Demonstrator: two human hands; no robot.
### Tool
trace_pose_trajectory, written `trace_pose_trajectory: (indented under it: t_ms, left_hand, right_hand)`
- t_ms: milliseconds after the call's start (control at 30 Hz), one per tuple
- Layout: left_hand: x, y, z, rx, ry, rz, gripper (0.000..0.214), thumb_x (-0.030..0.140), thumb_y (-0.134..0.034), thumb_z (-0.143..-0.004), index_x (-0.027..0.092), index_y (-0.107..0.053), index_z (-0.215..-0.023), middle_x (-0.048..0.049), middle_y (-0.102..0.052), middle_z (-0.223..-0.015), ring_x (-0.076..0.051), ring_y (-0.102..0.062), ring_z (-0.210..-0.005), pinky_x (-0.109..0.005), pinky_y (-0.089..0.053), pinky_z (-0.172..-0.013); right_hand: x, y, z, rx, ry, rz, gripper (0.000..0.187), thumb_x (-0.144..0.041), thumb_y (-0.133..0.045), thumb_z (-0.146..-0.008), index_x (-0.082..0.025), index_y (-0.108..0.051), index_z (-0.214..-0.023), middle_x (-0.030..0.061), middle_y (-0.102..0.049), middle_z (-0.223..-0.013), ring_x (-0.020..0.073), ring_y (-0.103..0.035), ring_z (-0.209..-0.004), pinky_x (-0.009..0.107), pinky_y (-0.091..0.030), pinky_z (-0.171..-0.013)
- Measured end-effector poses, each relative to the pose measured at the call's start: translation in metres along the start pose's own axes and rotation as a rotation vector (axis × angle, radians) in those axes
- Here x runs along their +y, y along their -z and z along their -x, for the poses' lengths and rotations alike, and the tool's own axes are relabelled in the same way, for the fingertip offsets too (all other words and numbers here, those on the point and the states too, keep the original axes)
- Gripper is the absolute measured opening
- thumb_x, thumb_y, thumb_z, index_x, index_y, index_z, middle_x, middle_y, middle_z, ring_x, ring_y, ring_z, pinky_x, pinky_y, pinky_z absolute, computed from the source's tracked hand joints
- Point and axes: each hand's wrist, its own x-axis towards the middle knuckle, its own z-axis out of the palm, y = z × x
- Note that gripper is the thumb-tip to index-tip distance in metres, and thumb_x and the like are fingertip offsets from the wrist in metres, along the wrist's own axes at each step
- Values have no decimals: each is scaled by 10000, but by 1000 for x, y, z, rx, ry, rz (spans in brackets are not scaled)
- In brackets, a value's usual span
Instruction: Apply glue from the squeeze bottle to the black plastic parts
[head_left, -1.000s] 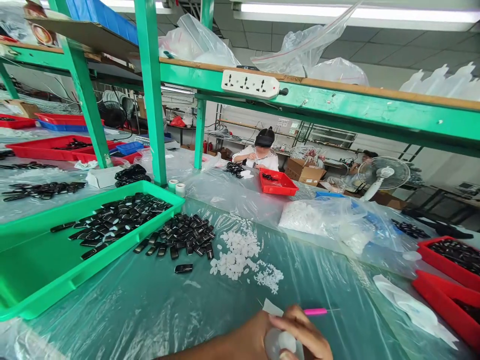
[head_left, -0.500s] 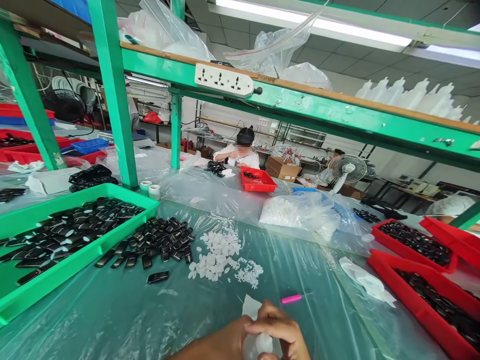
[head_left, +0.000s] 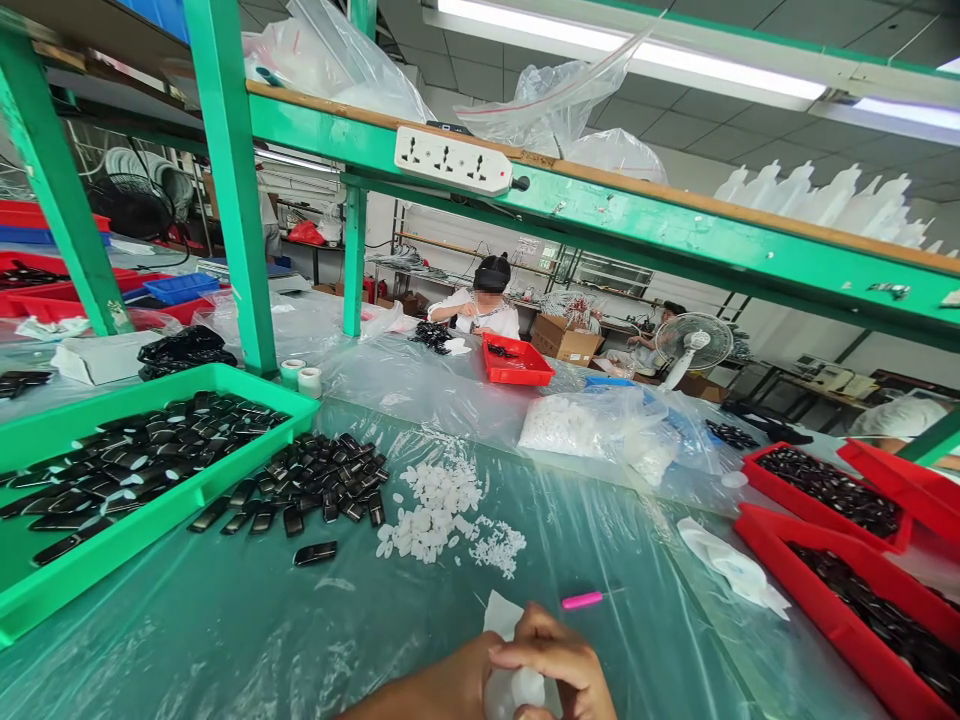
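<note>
At the bottom edge, my right hand curls its fingers around a small translucent white plastic bottle with a rounded white top. My left hand comes in from the left and is closed against the same bottle; its fingers are mostly hidden behind the bottle and my right hand. A piece of white paper sticks out just beyond my hands. To their right lies a pink-handled tool with a thin tip. Farther forward are a pile of small white oval pieces and a heap of glossy black pieces.
A green tray of black pieces stands at left, red trays of black parts at right. A bag of white pieces lies farther back. A green shelf crosses overhead. Another person sits opposite.
My hands stay almost in place around the bottle, with only a very slight shift. The view tilts a little; the things on the table have not moved.
</note>
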Motion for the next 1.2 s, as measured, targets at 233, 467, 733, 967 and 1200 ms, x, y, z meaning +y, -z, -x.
trace_pose_trajectory:
  t_ms: [233, 467, 733, 967, 1200]
  left_hand:
    - [-26, 9, -3, 61, -42, -18, 244, 444, -541, -815, 205, -584, -782, 27, -498, -754, -150, -498, -814, -264, -406, -816]
    - [-20, 10, 5, 66, -57, -103, 245, 446, -561, -801, 211, -606, -854, 27, -540, -781, -155, -528, -826, -261, -431, -786]
    - [-15, 8, 4, 79, -25, -145, 310, 364, -770, -599, 224, -601, -819, 32, -552, -842, -185, -540, -883, -255, -437, -753]
    - [-21, 11, 3, 110, 10, -149, 251, 440, -660, -714, 205, -593, -768, 27, -532, -752, -176, -537, -822, -271, -439, -744]
    - [-29, 18, 4, 86, 18, -206, 290, 467, -696, -660, 208, -598, -745, 34, -525, -743, -162, -524, -809, -242, -431, -738]
  right_hand:
    - [0, 0, 0, -26, 17, 6, 316, -472, -628, -762, -311, -680, -1028, 9, -515, -635, 139, -490, -553, 236, -381, -513]
    - [-1, -1, -1, -12, 48, 34, 317, -479, -610, -777, -315, -673, -1040, 4, -499, -623, 137, -488, -548, 235, -383, -503]
    - [8, 4, 3, -47, 50, 105, 332, -497, -587, -788, -285, -683, -1025, 23, -528, -624, 151, -513, -552, 245, -407, -511]
    - [20, 7, 13, -43, 7, 139, 348, -533, -548, -800, -294, -693, -1006, 19, -502, -610, 159, -510, -559, 256, -398, -520]
    - [20, 9, 13, -100, -19, 165, 399, -581, -531, -784, -289, -700, -997, 27, -523, -613, 161, -506, -558, 262, -402, -516]
